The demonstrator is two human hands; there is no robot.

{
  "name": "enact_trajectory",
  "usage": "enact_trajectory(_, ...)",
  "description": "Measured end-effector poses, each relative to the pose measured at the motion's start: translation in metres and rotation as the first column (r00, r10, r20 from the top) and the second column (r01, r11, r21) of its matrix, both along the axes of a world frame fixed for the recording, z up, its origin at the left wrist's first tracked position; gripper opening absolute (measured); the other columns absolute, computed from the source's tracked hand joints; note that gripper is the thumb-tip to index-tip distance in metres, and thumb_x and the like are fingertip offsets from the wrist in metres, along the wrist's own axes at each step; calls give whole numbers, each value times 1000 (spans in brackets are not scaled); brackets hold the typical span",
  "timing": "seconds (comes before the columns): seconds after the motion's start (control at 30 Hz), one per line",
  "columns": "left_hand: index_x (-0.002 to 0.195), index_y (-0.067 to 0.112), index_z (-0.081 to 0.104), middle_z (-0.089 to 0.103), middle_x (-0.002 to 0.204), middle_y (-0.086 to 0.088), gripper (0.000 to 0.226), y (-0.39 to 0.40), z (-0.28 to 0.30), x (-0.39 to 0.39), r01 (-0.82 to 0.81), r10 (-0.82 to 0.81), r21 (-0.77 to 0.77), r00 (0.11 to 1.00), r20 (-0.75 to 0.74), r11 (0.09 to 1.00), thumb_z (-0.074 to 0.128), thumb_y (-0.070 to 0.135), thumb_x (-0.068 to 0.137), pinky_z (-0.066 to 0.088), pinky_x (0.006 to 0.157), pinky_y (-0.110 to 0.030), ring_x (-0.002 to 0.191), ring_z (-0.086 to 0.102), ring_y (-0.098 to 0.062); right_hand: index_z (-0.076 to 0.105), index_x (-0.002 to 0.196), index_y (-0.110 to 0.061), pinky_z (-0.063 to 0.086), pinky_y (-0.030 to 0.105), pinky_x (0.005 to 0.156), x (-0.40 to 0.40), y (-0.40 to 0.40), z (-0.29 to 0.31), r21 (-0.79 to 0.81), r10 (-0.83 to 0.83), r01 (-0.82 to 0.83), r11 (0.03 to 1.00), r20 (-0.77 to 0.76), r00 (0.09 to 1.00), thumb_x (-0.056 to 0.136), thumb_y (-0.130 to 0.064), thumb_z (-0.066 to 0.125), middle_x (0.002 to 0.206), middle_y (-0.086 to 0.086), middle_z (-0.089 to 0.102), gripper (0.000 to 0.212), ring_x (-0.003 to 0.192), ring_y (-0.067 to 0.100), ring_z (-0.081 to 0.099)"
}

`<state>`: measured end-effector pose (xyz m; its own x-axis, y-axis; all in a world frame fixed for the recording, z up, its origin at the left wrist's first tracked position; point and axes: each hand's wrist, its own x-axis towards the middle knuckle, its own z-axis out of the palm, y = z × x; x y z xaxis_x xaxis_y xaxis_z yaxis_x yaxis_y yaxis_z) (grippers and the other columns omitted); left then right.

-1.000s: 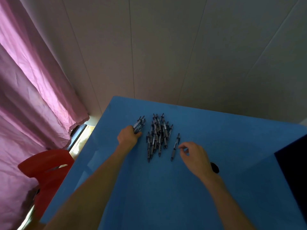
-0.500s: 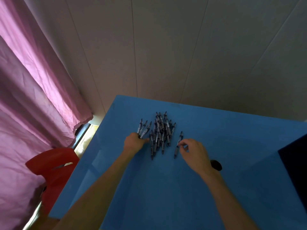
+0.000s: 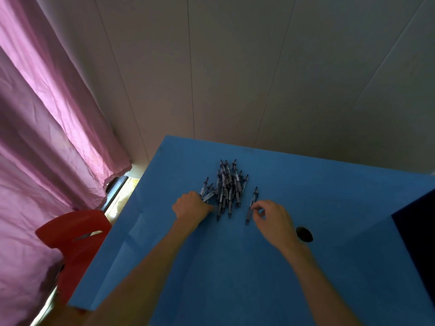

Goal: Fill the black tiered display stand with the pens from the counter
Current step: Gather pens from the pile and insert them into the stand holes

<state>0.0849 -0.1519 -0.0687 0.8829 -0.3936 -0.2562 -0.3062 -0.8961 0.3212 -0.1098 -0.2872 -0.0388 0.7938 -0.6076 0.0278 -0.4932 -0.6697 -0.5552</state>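
Blue counter [image 3: 235, 267]; black stand [image 3: 421, 231] only partly in view at right edge. Pile of pens [image 3: 229, 187] mid-counter. Left hand [image 3: 191, 205] curled round a few pens [image 3: 207, 191]. Right hand [image 3: 274, 215] pinches a stray pen [image 3: 251, 205]. Step, as judged: gathering. Next: lift it, carry right to the stand.
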Motion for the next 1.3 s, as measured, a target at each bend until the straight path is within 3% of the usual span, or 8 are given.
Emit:
enact_trajectory(0.17,70,19,51,52,82,1,29,5,1,4,86,-94,101,992,85,991,66,43,76,40,63,-28,75,53,-18,71,105,-19,51,22,78,2,1,-1,1,13,-13,1000,0,1000,98,-20,59,105,-8,69,14,89,7,63)
enact_trajectory(0.3,67,20,47,52,69,4,22,2,5,4,134,-148,147,985,89,980,64,30,75,34,55,-23,60,47,-12,70,106,-20,53,25,79,3,1,-2,5,13,-13,1000,-4,1000,98,-20,59,106,-9,68,14,90,7,63)
enact_trajectory(0.47,73,15,48,56,68,-2,21,12,-5,13,-8,11,-151,1000,16,988,57,32,82,37,53,-25,59,49,-17,70,106,-21,53,23,80,4,-2,-5,-5,13,-13,1000,6,1000,97,-21,61,105,-11,68,13,89,5,62)
enact_trajectory(0.6,79,5,50,47,63,-3,24,17,-6,15,-171,109,-671,985,-134,722,67,22,82,33,53,-32,57,40,-17,70,108,-20,54,25,81,11,-8,-6,-22,14,-14,1000,21,1000,98,-20,60,106,-8,68,14,89,6,62)
enact_trajectory(0.77,63,14,30,31,55,0,41,5,12,8,-195,202,-878,973,-115,437,64,11,85,25,50,-30,53,27,-13,70,107,-21,54,26,78,30,-10,-6,-40,32,-30,999,53,998,98,-19,59,105,-9,68,14,86,8,62)
enact_trajectory(0.87,66,12,31,31,58,-3,43,-5,7,10,-237,214,-877,964,-159,418,66,14,90,27,51,-26,54,28,-12,71,107,-20,52,23,77,41,-8,-8,-63,52,-48,997,58,997,98,-19,59,106,-9,67,15,87,7,61)
enact_trajectory(1.07,80,-4,47,44,76,-30,26,-8,-13,17,-295,187,-893,952,-243,341,64,10,93,39,61,-46,66,39,-20,70,108,-21,54,28,78,53,-6,-11,-102,71,-65,993,58,996,98,-19,58,107,-6,69,16,89,10,63)
enact_trajectory(1.3,77,3,42,34,72,-16,28,-8,-13,22,-201,48,-853,978,-203,481,66,6,90,27,65,-33,67,28,-17,68,112,-20,53,30,82,56,-5,-14,-179,49,-45,983,20,999,99,-23,55,115,-3,64,18,97,14,61)
